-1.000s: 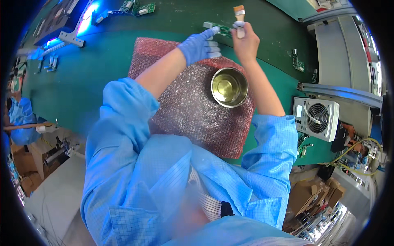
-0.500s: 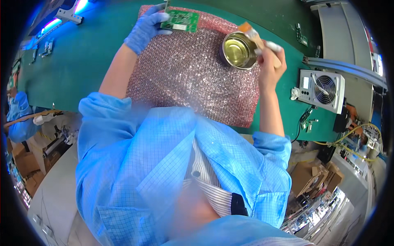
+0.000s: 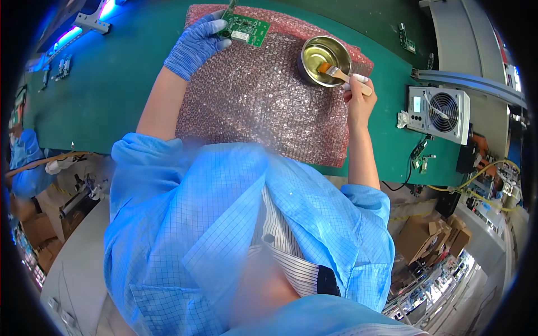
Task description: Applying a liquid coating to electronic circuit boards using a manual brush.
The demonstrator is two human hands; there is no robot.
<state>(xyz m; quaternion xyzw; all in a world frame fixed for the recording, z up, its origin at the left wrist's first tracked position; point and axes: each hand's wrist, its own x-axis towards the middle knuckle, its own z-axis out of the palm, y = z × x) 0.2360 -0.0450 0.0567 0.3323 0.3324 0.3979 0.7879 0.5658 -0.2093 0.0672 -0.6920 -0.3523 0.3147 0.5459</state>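
Note:
In a blue glove with pale fingertips, my left hand (image 3: 200,45) grips a green circuit board (image 3: 245,27) by its left edge, above the far side of a pink bubble-wrap sheet (image 3: 252,95). A white block-shaped part sits on the board. My right hand (image 3: 360,102), with white covers on some fingertips, is closed round the wooden handle of a flat brush (image 3: 339,73). The orange bristles dip into a round metal bowl (image 3: 303,63) of clear yellowish liquid, which stands on the bubble wrap toward the right.
The wrap lies on a green table mat (image 3: 117,84). At right stands a white box with a fan (image 3: 440,115), near a metal rail (image 3: 476,87). Small boards (image 3: 407,40) lie at the far right. A lit purple-blue lamp (image 3: 70,35) stands at far left; another person's blue sleeve (image 3: 28,162) shows below.
My right hand has turned and lowered the brush, so its bristles went from above the bowl's rim down into the liquid. The circuit board stays in my left hand, tilted slightly differently.

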